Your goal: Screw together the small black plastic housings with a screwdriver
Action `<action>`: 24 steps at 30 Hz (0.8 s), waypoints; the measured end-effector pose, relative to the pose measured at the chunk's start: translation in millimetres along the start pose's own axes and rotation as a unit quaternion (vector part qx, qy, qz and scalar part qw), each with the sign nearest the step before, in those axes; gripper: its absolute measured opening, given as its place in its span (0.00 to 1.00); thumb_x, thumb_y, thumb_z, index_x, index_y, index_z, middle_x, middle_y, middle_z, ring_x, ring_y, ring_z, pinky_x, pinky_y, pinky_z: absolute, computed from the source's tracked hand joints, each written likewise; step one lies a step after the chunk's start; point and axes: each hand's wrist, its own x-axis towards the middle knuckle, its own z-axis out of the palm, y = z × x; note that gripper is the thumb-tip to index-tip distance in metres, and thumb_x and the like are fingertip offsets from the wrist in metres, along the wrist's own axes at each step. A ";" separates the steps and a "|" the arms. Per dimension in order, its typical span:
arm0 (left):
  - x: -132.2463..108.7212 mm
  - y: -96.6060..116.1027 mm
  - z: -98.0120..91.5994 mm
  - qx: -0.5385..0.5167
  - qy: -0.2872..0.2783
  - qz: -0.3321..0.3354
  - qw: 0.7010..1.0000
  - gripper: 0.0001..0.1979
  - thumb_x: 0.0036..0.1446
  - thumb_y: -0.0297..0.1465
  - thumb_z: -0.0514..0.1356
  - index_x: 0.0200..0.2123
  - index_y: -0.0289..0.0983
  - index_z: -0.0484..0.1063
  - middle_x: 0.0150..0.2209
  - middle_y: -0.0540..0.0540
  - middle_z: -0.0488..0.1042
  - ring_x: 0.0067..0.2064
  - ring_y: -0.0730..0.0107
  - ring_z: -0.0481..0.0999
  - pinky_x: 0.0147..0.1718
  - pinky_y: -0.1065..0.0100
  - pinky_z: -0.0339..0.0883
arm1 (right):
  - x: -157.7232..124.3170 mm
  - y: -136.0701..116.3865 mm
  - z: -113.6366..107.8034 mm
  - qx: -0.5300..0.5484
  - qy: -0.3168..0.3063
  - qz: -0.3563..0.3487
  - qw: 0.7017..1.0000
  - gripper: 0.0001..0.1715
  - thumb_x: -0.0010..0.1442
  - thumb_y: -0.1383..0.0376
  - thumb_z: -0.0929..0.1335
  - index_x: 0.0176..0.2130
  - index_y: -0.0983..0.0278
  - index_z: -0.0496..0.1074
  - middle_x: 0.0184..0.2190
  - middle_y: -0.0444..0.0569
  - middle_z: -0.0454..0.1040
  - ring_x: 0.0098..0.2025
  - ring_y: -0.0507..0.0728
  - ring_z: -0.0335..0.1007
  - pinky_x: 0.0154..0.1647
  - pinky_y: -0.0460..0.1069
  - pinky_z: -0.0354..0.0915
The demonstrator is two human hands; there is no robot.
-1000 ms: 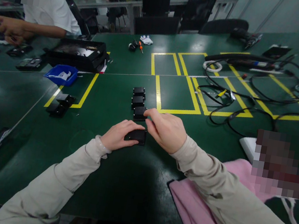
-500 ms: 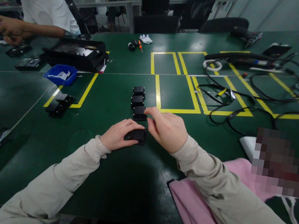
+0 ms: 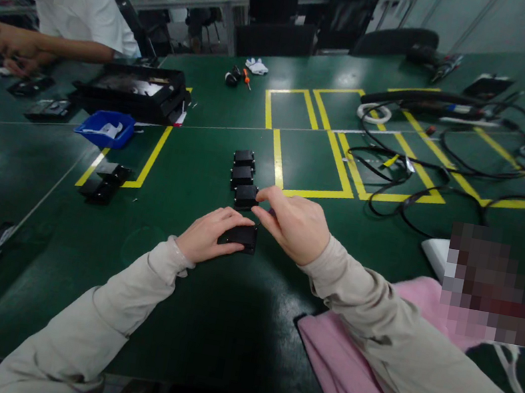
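Here, the left hand (image 3: pixel 209 236) lies over a flat black module (image 3: pixel 241 237) on the green table (image 3: pixel 199 327), fingers draped across its top and closed about its left end, holding it down. Only the module's right end shows, and its long axis runs left to right. Just beyond it, a row of three like modules (image 3: pixel 242 176) runs straight away from the person, beside a yellow tape line (image 3: pixel 277 155). The nearest module of the row (image 3: pixel 245 196) sits just far of the held one, close but apart. The right hand (image 3: pixel 296 226) comes in from the right, fingers stretched out, its fingertips (image 3: pixel 266 192) touching that module's right edge. Whether the thumb pinches it from below I cannot tell. The right hand is the nearer to the row. A pink cloth (image 3: pixel 344 367) lies under the right forearm.
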 end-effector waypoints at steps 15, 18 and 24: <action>0.2 1.5 -1.1 0.017 0.005 0.002 1.000 0.21 0.60 0.38 0.60 0.55 0.41 0.65 0.49 0.42 0.69 0.50 0.57 0.70 0.50 0.56 0.66 | -0.6 0.8 -0.5 -0.016 0.020 -0.021 0.999 0.17 0.67 0.64 0.56 0.46 0.65 0.69 0.28 0.47 0.77 0.29 0.53 0.71 0.30 0.47 0.52; 0.5 1.5 -1.1 0.022 0.010 0.006 1.000 0.21 0.59 0.38 0.60 0.55 0.41 0.66 0.49 0.42 0.69 0.50 0.57 0.70 0.49 0.57 0.66 | -0.4 -0.1 -1.7 -0.009 0.019 -0.021 1.000 0.17 0.67 0.62 0.57 0.47 0.66 0.69 0.29 0.48 0.77 0.29 0.53 0.72 0.30 0.47 0.53; 0.4 1.4 -0.8 0.026 0.009 0.009 1.000 0.22 0.60 0.38 0.59 0.56 0.41 0.65 0.49 0.42 0.69 0.50 0.58 0.70 0.49 0.57 0.66 | 0.5 0.8 -2.7 -0.024 -0.004 -0.007 1.000 0.19 0.68 0.61 0.55 0.45 0.65 0.71 0.27 0.47 0.77 0.28 0.54 0.71 0.30 0.48 0.52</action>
